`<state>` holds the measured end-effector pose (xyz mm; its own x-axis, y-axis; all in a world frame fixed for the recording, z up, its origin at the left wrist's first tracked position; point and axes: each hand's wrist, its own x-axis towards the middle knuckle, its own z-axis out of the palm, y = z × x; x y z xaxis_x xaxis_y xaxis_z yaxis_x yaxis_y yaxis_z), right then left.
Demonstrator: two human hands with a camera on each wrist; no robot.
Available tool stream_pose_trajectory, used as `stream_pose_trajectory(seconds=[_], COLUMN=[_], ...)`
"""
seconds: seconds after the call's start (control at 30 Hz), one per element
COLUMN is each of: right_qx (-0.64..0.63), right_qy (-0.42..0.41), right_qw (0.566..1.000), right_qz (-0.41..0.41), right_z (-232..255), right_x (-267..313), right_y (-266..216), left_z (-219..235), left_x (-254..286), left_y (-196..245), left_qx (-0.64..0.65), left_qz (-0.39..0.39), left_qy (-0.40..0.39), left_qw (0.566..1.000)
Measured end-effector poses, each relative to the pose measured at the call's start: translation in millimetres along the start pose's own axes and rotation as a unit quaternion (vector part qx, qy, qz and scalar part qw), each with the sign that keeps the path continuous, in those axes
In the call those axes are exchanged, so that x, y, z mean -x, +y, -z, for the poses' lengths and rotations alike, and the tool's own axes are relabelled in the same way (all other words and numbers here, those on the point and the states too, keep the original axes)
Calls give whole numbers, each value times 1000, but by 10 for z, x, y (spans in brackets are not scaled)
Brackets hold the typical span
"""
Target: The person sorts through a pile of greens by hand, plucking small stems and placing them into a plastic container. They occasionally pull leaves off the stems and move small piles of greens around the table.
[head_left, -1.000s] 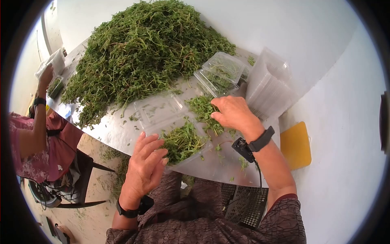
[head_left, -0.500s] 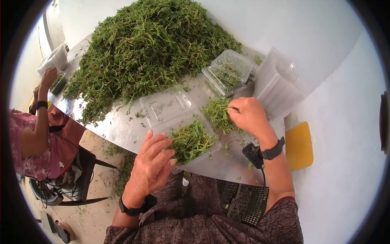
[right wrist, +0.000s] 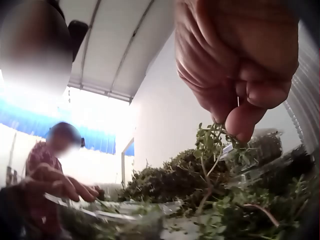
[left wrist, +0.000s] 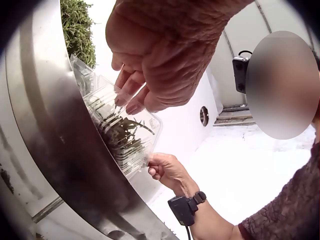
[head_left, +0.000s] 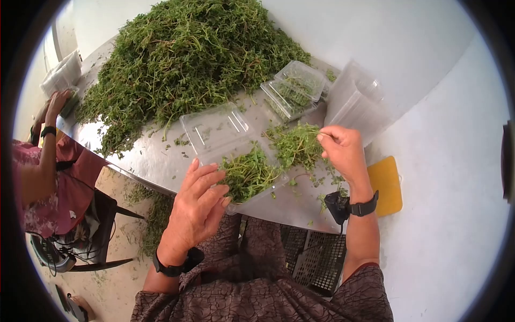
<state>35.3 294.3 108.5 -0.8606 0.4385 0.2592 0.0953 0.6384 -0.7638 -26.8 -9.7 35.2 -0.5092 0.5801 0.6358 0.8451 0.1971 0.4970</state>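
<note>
In the head view my right hand (head_left: 346,153) pinches the stem of a leafy green sprig (head_left: 310,134) between thumb and fingertips. A loose heap of greens (head_left: 289,153) lies just under it on the table. My left hand (head_left: 199,209) rests with fingers extended at the left edge of an opened clear plastic box. Cut greens (head_left: 249,177) fill that box, and its lid (head_left: 217,129) is folded back toward the big pile. From below, the right wrist view shows the pinched sprig (right wrist: 207,150) hanging from the fingertips.
A large mound of greens (head_left: 198,64) covers the back of the metal table (head_left: 153,145). Closed filled boxes (head_left: 295,91) and a tall stack of clear boxes (head_left: 354,102) stand at the right by the wall. Another person (head_left: 45,182) works at the left. A yellow board (head_left: 385,185) hangs beyond the right edge.
My right hand has moved right and lifted from the heap, drawing a sprig out. My left hand stays by the box. The other person's hands have come down from the box stack.
</note>
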Motion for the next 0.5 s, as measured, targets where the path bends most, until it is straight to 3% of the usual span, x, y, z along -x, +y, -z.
stream_pose_trajectory(seconds=[0.5], right_qx=[-249], right_qy=[-10], right_qw=[968], right_qz=[18], right_z=[-193], right_x=[292], right_y=[-480], left_z=[42], left_x=[-138], left_y=[107], left_qx=[61], left_qz=[-11], left_qy=[42], left_qw=[997])
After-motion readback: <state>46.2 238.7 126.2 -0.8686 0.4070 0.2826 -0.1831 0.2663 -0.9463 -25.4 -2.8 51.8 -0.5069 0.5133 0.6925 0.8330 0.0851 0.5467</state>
